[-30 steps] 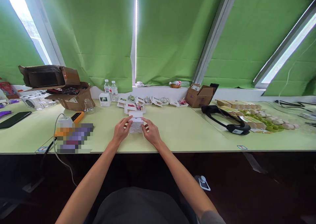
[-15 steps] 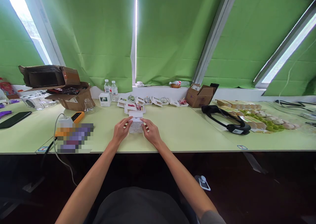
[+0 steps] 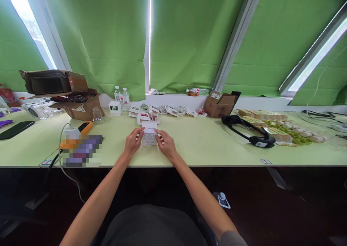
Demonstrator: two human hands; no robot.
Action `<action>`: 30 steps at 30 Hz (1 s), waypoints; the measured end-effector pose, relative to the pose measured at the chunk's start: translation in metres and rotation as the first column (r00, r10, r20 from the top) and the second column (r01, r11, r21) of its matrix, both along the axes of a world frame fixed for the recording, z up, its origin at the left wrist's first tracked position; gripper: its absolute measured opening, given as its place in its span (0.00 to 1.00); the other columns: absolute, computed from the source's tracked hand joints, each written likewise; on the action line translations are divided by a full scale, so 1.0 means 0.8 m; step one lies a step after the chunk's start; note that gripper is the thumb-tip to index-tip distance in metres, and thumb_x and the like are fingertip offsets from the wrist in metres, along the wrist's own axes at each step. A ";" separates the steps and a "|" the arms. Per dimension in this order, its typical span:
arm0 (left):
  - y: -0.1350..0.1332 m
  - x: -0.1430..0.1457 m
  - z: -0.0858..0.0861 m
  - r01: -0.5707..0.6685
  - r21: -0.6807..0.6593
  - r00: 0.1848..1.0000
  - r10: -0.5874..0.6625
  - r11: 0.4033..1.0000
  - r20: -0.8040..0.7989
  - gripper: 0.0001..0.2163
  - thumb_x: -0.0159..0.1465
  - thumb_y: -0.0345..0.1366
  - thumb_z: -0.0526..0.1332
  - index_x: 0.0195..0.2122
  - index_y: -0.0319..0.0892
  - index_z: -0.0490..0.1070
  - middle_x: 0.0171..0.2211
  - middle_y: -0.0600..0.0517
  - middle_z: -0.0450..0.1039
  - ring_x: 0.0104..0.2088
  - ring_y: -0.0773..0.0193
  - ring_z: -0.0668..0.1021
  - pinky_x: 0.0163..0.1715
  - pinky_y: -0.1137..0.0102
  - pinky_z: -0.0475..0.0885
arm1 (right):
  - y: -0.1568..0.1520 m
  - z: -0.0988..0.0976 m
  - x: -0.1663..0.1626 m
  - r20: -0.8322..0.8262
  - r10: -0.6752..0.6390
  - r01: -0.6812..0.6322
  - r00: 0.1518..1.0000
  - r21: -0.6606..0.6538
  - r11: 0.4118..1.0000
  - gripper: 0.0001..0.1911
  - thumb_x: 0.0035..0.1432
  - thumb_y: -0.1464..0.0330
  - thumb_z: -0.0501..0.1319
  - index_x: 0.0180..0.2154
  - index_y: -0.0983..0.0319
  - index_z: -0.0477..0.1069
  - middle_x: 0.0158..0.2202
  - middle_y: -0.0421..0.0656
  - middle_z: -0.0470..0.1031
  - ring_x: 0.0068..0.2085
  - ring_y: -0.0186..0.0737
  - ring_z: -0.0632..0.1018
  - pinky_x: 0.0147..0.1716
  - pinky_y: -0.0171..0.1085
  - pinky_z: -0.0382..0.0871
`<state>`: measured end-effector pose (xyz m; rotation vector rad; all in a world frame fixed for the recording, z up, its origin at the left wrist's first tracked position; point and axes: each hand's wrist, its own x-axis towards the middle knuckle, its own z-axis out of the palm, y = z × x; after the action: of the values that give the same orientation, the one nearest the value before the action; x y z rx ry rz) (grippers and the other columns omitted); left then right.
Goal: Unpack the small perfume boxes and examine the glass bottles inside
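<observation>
A small white carton (image 3: 149, 139) with printed text on its near side stands on the table before me, its top flap raised at the back. From the left, my left hand (image 3: 133, 142) pinches the carton's upper edge, thumb and fingertips close to the flap fold. Opposite it, my right hand (image 3: 165, 143) grips the upper right corner the same way. Just behind the carton lie several opened white boxes (image 3: 143, 117), some with clear round ornaments (image 3: 180, 109) in or beside them. Whether anything is inside the carton cannot be seen.
Two water bottles (image 3: 125, 99) and a closed white box (image 3: 115, 108) stand at back left, near brown cardboard boxes (image 3: 81, 107). An orange power bank (image 3: 85, 128) with a cable lies left. On the right are another cardboard box (image 3: 219, 106), a black headset (image 3: 249, 132) and egg-like items (image 3: 306, 133).
Both hands keep their hold on the carton with hardly any movement. The view has shifted very slightly.
</observation>
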<state>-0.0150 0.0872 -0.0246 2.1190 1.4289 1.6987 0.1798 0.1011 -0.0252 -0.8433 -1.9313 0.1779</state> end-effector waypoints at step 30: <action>0.006 -0.003 -0.001 0.076 -0.083 0.990 -0.065 0.994 0.126 0.16 0.67 0.47 0.51 0.43 0.43 0.70 0.38 0.50 0.77 0.31 0.65 0.78 0.27 0.72 0.75 | -0.001 0.003 -0.001 -0.003 -0.005 0.005 1.000 0.010 1.000 0.17 0.66 0.62 0.49 0.53 0.56 0.67 0.47 0.45 0.73 0.34 0.35 0.76 0.29 0.33 0.76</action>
<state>-0.0171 0.0918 -0.0258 1.9588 1.3526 1.6765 0.1788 0.0999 -0.0224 -0.8407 -1.9255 0.1667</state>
